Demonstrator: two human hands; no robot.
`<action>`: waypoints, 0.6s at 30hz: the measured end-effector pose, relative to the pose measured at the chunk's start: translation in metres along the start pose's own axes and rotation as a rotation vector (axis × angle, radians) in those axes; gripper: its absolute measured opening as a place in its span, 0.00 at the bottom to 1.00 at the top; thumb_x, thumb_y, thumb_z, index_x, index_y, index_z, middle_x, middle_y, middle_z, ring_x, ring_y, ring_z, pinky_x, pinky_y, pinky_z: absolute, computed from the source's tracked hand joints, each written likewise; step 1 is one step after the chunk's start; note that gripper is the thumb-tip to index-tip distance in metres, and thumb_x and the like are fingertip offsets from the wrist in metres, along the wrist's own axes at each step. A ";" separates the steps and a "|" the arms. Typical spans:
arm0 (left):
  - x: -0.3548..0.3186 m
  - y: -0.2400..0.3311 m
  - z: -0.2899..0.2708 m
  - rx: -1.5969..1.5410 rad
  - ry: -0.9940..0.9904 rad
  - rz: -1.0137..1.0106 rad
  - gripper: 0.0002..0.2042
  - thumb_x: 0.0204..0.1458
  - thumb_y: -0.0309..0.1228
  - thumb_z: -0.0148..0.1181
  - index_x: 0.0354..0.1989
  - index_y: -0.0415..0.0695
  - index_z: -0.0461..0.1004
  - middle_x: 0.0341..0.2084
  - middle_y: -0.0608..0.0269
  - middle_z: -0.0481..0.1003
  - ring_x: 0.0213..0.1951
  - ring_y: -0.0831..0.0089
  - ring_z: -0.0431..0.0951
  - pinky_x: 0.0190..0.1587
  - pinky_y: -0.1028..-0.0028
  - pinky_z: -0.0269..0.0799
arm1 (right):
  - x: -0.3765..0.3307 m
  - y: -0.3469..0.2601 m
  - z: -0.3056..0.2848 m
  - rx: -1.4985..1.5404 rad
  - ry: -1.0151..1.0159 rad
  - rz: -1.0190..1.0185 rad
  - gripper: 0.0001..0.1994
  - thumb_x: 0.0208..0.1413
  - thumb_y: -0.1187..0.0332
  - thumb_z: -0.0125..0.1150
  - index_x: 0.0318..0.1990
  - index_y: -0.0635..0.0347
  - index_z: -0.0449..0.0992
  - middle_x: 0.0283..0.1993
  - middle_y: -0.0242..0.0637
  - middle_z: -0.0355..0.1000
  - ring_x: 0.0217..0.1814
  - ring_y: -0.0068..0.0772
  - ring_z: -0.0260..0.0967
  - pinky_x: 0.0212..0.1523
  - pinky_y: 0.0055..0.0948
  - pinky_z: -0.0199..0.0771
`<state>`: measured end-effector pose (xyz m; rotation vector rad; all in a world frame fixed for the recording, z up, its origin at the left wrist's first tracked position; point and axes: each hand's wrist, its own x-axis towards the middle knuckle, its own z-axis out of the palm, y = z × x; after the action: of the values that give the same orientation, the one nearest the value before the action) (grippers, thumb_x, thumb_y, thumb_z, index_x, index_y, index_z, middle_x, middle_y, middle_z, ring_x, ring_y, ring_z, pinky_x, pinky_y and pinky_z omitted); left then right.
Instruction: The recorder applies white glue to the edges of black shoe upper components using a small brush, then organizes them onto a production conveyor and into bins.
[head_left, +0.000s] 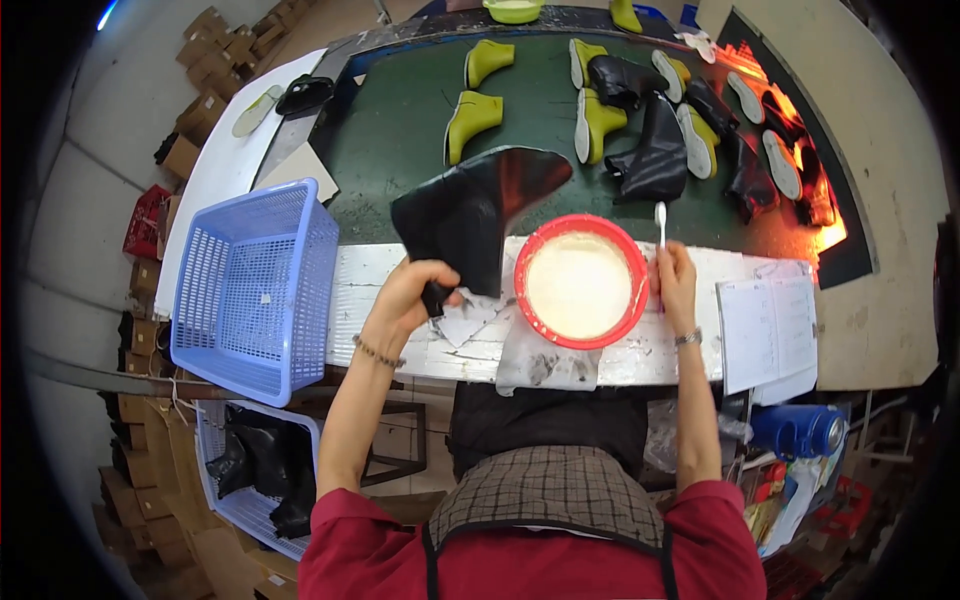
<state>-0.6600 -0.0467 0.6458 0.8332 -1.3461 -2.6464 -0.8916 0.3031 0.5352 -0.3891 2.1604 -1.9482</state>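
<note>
The left hand, left of the frame's centre, has its grip closed on the lower edge of a glossy black boot upper, which stands raised above the white worktop; the right hand, right of centre, pinches a white brush upright just beside a red bowl of pale paste; a blue basket sits at the left; yellow-green boot lasts and more black uppers lie on the dark green belt in the upper frame.
</note>
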 end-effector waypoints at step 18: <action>0.240 -0.007 0.029 1.632 0.550 0.752 0.10 0.53 0.26 0.58 0.44 0.49 0.77 0.42 0.54 0.77 0.47 0.54 0.79 0.47 0.53 0.79 | -0.009 0.026 0.014 -0.074 0.237 -0.090 0.10 0.69 0.65 0.53 0.47 0.64 0.75 0.28 0.24 0.66 0.23 0.12 0.56 0.21 0.17 0.56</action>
<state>-0.8775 -0.0895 0.5491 0.6720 -2.6143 -0.3536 -0.8798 0.2957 0.5077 -0.2840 2.4048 -2.0598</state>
